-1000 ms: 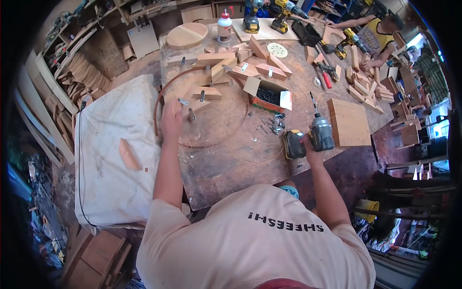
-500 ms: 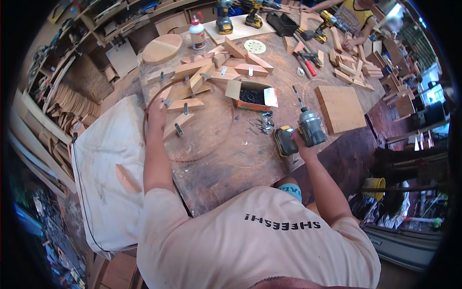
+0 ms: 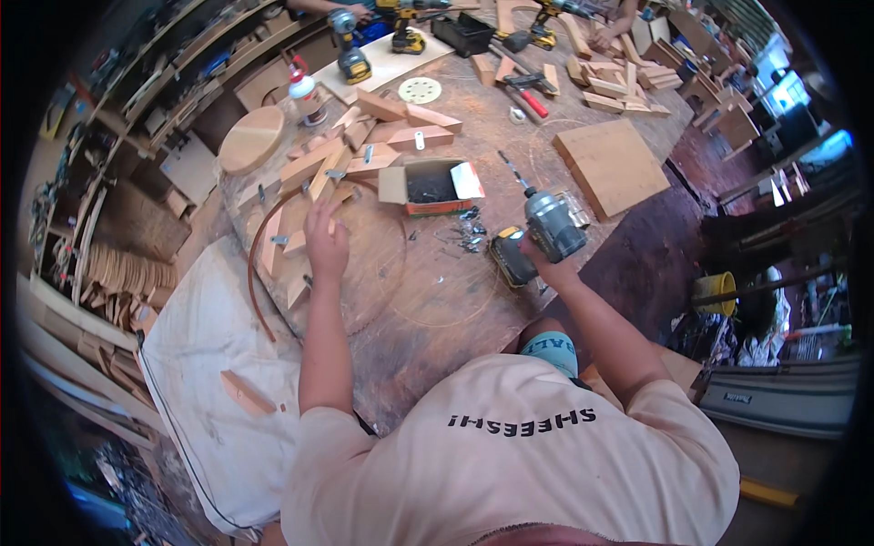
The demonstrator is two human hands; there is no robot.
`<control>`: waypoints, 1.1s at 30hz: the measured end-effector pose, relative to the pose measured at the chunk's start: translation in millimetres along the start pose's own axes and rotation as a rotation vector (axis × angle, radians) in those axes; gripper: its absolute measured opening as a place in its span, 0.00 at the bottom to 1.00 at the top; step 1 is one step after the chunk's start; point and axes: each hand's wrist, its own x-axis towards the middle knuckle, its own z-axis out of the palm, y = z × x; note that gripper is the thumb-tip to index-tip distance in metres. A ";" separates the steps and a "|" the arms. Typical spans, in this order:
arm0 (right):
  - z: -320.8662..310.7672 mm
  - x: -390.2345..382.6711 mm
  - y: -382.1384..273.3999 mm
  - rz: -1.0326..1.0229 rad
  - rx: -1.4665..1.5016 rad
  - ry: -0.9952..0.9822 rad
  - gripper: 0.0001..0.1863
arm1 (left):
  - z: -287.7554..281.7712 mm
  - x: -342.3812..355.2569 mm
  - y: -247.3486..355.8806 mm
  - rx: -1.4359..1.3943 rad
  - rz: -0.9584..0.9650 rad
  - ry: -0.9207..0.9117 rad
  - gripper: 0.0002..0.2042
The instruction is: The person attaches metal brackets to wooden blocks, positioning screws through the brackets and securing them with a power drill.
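Note:
My right hand (image 3: 544, 262) is wrapped round a cordless impact driver (image 3: 553, 223), its long bit pointing away from me above the wooden table. Over the left part of the table, my left hand (image 3: 326, 238) reaches with fingers stretched out toward cut wood pieces. Small metal plates sit on several of these, such as an angled wood block (image 3: 328, 173) just beyond the fingers. Beside that hand runs a thin curved brown strip (image 3: 253, 273). An opened carton (image 3: 437, 187) of dark screws stands between my hands, with loose screws (image 3: 469, 235) scattered in front of it.
A square wooden board (image 3: 612, 168) lies at the right. Farther back are a round wood disc (image 3: 252, 139), a glue bottle (image 3: 307, 96), a sanding disc (image 3: 420, 90), a red-handled hammer (image 3: 531, 102) and other cordless drills (image 3: 350, 50). Another person's hand (image 3: 603, 38) is at the far right.
My left hand has moved off the pieces at the far left, inward toward the angled block. The right hand keeps hold of the impact driver. The whole view has shifted.

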 end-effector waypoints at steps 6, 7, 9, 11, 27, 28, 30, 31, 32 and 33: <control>2.0 -3.9 -6.0 -0.035 0.000 0.057 0.19 | 49.8 -46.6 98.1 -0.300 0.170 -0.163 0.13; 2.7 -4.8 -14.5 -0.018 -0.017 0.083 0.20 | 56.8 -58.7 111.7 -0.389 0.155 -0.189 0.12; -1.9 -11.1 -22.9 0.020 -0.016 0.082 0.23 | 59.0 -74.2 150.0 -0.447 0.224 -0.283 0.11; -6.0 -19.9 -46.5 0.117 0.035 0.088 0.24 | 54.5 -95.1 181.4 -0.589 0.195 -0.356 0.11; -75.4 -72.2 -152.3 -0.357 0.424 0.382 0.58 | 47.1 -89.3 331.3 -1.103 0.449 -0.838 0.35; -71.9 -74.0 -151.2 -0.361 0.423 0.387 0.58 | 47.1 -84.3 337.3 -1.103 0.455 -0.839 0.35; -61.8 -77.1 -147.1 -0.428 0.438 0.320 0.58 | 45.8 -72.5 350.8 -1.034 0.487 -0.683 0.40; -61.0 -75.8 -146.8 -0.422 0.441 0.311 0.58 | 47.5 -71.9 352.0 -1.032 0.477 -0.680 0.40; -61.5 -71.8 -146.5 -0.399 0.522 0.345 0.57 | 49.2 -72.5 351.9 -1.014 0.497 -0.673 0.40; -62.2 -66.7 -145.8 -0.370 0.604 0.377 0.56 | 50.1 -75.1 349.6 -0.994 0.512 -0.667 0.41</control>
